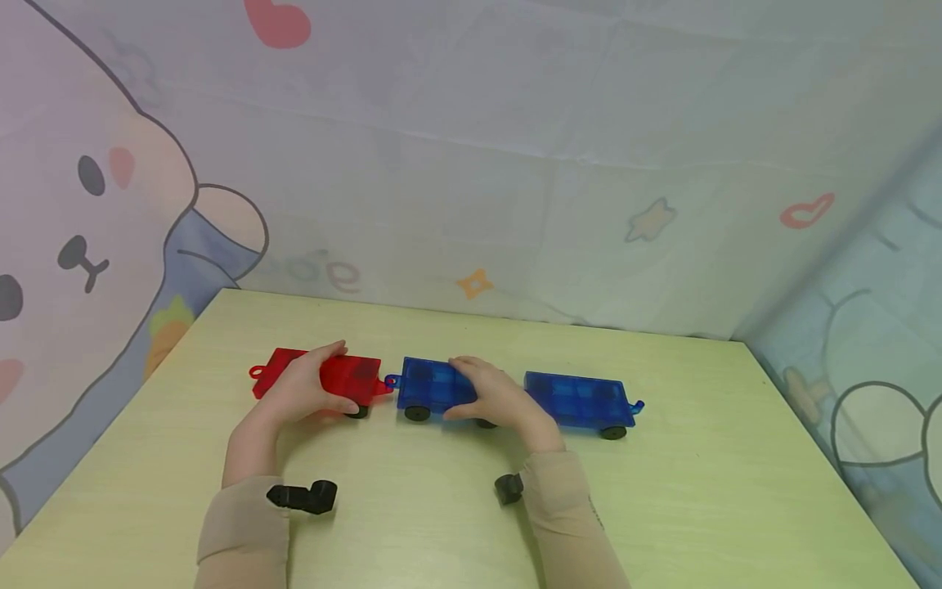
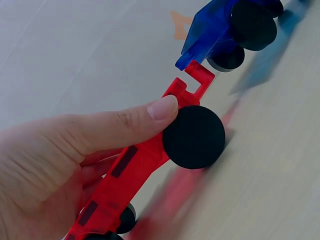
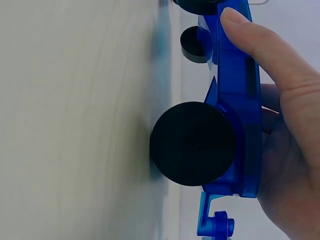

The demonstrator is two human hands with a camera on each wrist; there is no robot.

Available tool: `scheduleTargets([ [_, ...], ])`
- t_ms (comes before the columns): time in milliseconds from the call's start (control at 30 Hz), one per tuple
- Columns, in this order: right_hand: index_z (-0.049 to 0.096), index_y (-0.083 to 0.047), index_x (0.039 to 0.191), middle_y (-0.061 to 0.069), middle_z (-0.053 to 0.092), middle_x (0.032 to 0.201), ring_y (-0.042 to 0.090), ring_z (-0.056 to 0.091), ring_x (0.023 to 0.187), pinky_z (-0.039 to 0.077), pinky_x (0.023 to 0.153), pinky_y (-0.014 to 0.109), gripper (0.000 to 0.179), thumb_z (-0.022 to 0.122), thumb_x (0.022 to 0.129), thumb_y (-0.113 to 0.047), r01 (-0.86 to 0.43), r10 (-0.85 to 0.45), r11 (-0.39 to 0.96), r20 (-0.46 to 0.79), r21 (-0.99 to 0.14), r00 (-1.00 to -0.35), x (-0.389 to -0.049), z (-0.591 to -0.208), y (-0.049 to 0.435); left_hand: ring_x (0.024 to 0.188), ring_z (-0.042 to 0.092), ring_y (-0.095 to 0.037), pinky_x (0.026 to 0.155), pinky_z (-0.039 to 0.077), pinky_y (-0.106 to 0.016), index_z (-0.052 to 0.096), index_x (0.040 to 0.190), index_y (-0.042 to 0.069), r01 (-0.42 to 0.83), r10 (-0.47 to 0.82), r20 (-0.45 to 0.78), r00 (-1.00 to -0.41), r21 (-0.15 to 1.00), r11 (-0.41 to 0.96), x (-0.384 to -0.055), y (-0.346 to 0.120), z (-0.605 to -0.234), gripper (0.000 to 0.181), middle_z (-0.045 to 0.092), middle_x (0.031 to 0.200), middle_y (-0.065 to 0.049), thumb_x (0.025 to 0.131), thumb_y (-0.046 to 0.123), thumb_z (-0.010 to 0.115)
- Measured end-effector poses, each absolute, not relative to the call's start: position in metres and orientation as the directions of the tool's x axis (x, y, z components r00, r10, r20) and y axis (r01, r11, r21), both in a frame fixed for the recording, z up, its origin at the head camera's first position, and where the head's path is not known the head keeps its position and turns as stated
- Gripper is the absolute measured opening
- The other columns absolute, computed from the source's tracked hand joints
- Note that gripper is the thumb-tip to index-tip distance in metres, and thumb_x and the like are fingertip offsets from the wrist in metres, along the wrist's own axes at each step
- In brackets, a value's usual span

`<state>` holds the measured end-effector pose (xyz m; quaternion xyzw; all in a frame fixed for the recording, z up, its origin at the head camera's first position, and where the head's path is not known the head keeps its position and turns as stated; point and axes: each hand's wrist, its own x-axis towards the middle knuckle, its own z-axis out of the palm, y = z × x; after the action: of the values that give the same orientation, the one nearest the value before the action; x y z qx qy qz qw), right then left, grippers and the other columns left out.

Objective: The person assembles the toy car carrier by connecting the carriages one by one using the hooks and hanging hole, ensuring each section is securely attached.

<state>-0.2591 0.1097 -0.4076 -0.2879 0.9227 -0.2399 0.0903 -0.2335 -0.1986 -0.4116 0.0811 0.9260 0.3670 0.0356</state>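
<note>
My left hand [image 1: 300,391] grips a red see-through toy wagon [image 1: 352,378] across its width, the thumb along the near side by a black wheel [image 2: 194,137]. To its right, my right hand [image 1: 502,398] holds a blue toy wagon [image 1: 425,383] the same way, thumb in front and fingers behind. The red wagon's hook [image 2: 202,80] and the blue wagon's ring [image 1: 393,381] overlap between them. In the right wrist view, a blue hook [image 3: 216,225] sticks out from the other end of the held blue wagon.
A second blue wagon [image 1: 577,401] stands just right of my right hand, partly behind the wrist, its hook pointing right. All three wagons are in a row on the pale wooden table [image 1: 412,515]. A printed cloth [image 1: 441,164] hangs behind the table.
</note>
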Motion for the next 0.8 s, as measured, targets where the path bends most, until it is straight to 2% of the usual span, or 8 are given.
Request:
scheduleTargets([
  [800,0.033,-0.003,0.152,0.016,0.033,0.157,0.033,0.031,0.146,0.032,0.117,0.048,0.085,0.075,0.085,-0.037,-0.495,-0.583,0.730,-0.050,-0.472,-0.811,-0.2582,-0.4073,0.1051,0.135,0.037,-0.043,0.100,0.045,-0.061,0.029,0.152,0.002,0.114,0.173,-0.018,-0.985,0.689,0.716,-0.2334,-0.1976,-0.4107,0.101,0.041,0.151,-0.020,0.073,0.025,0.086],
])
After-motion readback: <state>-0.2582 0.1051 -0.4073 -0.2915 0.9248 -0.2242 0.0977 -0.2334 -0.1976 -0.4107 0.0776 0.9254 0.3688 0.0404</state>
